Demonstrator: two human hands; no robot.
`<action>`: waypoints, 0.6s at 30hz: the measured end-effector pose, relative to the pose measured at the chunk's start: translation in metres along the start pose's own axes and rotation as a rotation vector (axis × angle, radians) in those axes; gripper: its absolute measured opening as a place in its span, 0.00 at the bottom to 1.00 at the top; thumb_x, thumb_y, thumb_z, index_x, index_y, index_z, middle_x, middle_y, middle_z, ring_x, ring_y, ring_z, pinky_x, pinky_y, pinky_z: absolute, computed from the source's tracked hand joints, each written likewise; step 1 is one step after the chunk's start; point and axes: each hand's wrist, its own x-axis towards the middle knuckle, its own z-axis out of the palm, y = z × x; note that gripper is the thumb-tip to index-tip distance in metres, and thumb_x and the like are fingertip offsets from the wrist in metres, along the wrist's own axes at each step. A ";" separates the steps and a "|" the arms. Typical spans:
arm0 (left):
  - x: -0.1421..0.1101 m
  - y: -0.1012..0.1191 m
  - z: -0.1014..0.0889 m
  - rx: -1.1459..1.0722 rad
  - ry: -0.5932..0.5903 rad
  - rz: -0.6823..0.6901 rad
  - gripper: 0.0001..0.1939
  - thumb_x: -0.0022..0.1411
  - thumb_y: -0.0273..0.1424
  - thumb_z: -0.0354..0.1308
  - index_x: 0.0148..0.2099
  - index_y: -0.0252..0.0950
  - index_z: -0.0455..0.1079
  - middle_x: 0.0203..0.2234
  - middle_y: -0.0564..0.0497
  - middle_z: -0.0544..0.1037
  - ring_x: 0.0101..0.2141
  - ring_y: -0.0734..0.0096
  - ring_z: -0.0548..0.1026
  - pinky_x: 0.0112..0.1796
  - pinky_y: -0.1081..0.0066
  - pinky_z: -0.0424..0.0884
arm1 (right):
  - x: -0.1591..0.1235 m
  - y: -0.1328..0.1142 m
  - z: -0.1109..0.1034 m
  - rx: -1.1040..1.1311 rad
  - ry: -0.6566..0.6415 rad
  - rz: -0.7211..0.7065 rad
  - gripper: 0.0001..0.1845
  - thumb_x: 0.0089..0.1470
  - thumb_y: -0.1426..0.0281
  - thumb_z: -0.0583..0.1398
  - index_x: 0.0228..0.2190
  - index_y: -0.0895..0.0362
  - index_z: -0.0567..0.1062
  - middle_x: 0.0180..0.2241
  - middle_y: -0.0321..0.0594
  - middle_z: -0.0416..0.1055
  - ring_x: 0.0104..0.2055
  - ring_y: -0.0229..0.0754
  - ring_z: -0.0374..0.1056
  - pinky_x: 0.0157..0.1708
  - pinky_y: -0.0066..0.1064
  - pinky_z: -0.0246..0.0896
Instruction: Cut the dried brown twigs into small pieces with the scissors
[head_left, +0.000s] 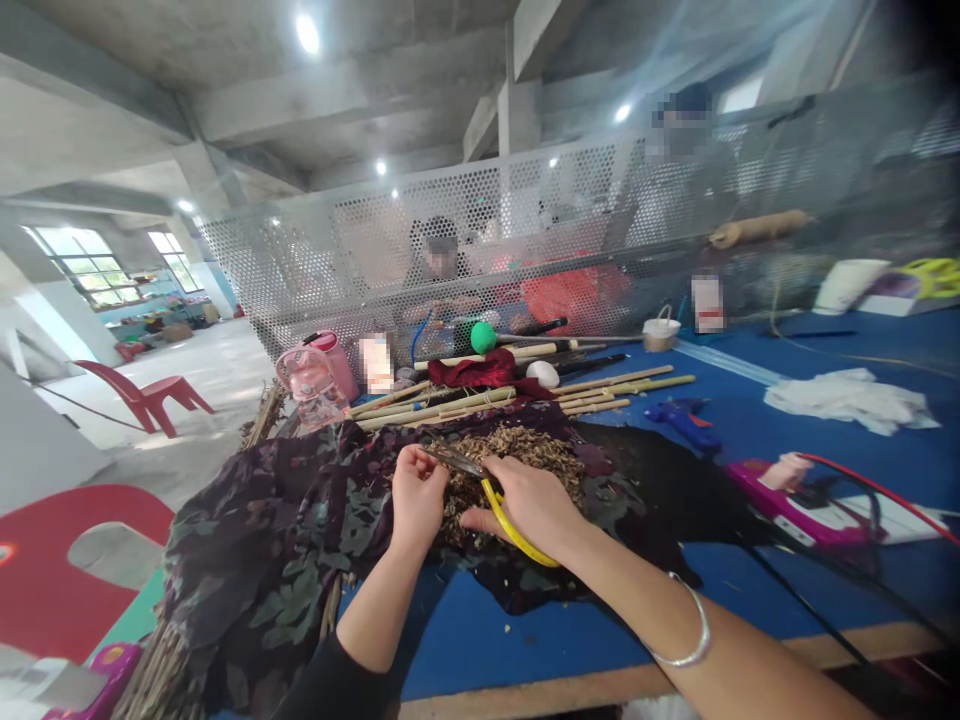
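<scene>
My right hand (538, 500) grips a pair of scissors with yellow handles (514, 530), its blades pointing left. At the blade tips, my left hand (418, 497) is closed in a pinch; what its fingers hold is too small to make out. Under and behind both hands lies a heap of dry brown clippings (544, 452). The heap rests on a dark, leaf-patterned cloth (262, 520) spread across the blue tabletop (480, 640).
Bamboo sticks (450, 405), dark red cloth (476, 372) and a green ball (483, 337) lie behind the heap. To the right are a blue glue gun (684, 422), a magenta-and-white power strip (787, 505) and cables. A perforated metal screen (337, 270) stands behind, with people beyond it.
</scene>
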 end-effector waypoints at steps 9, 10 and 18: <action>0.000 -0.004 -0.001 0.086 -0.006 -0.015 0.12 0.48 0.24 0.54 0.30 0.38 0.51 0.19 0.61 0.61 0.20 0.82 0.61 0.23 0.80 0.56 | 0.003 0.001 0.001 -0.035 -0.018 0.023 0.32 0.46 0.41 0.50 0.39 0.53 0.70 0.33 0.43 0.75 0.37 0.50 0.72 0.31 0.33 0.59; 0.001 -0.004 -0.001 0.086 -0.007 -0.014 0.12 0.48 0.24 0.54 0.30 0.38 0.51 0.20 0.61 0.61 0.20 0.82 0.60 0.23 0.80 0.56 | 0.003 0.001 0.000 -0.042 -0.025 0.032 0.32 0.46 0.40 0.51 0.39 0.53 0.70 0.33 0.43 0.75 0.36 0.50 0.72 0.31 0.33 0.59; 0.001 -0.006 0.000 0.097 -0.005 -0.011 0.11 0.46 0.23 0.53 0.30 0.38 0.52 0.21 0.61 0.64 0.21 0.81 0.64 0.26 0.79 0.58 | 0.003 0.001 0.002 -0.069 -0.065 0.044 0.31 0.48 0.41 0.48 0.34 0.53 0.71 0.29 0.44 0.76 0.34 0.50 0.73 0.30 0.32 0.59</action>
